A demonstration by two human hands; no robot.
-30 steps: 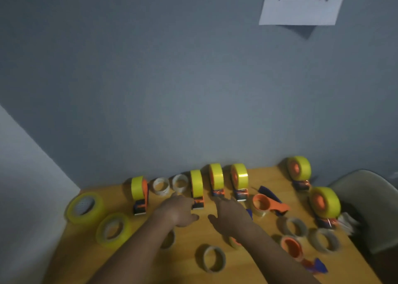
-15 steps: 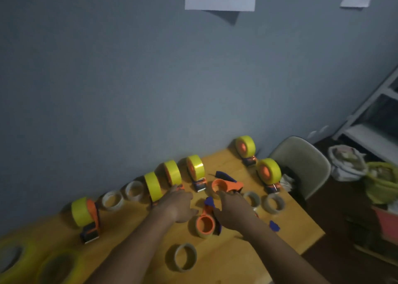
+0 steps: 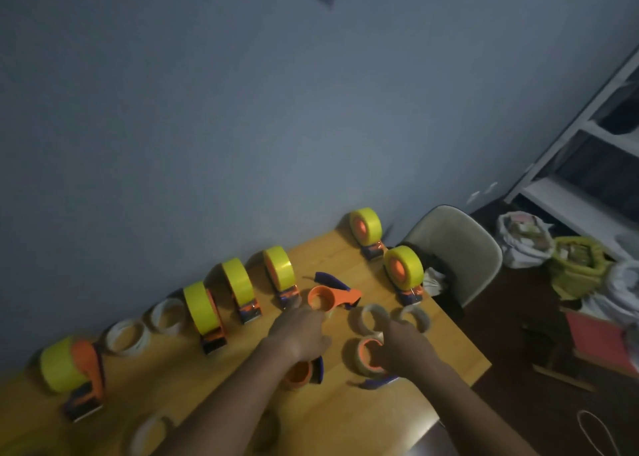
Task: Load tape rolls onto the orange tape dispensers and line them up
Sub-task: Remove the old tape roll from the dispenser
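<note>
We are over the wooden worktop (image 3: 449, 345), both forearms stretched forward from the bottom of the view. Our landmark is the empty orange dispenser (image 3: 325, 298) lying on its side near the middle of the worktop.

Our left hand (image 3: 299, 333) sits just on the near side of that empty orange dispenser, back of the hand up, wrist straight, fingers reaching to its ring; the fingertips blur into it, so we cannot tell whether they pinch it or just touch. Under that wrist, nearer to us, another orange dispenser (image 3: 302, 374) peeks out.

Our right hand (image 3: 406, 346) is to the right of the landmark and nearer to us, knuckles up, fingers curled over a clear tape roll on an orange hub (image 3: 363, 357), gripping its right side. Two clear tape rolls (image 3: 390, 317) lie flat just beyond that hand, right of the landmark.

Left of the landmark, three loaded dispensers with yellow tape (image 3: 238, 286) stand side by side along the wall, and further left two clear rolls (image 3: 145, 324) lie flat, then one more yellow-loaded dispenser (image 3: 71, 369). Right of the landmark and further back, two loaded yellow dispensers (image 3: 383, 244) stand near the worktop's far corner, just beside a pale chair (image 3: 460, 244).
</note>
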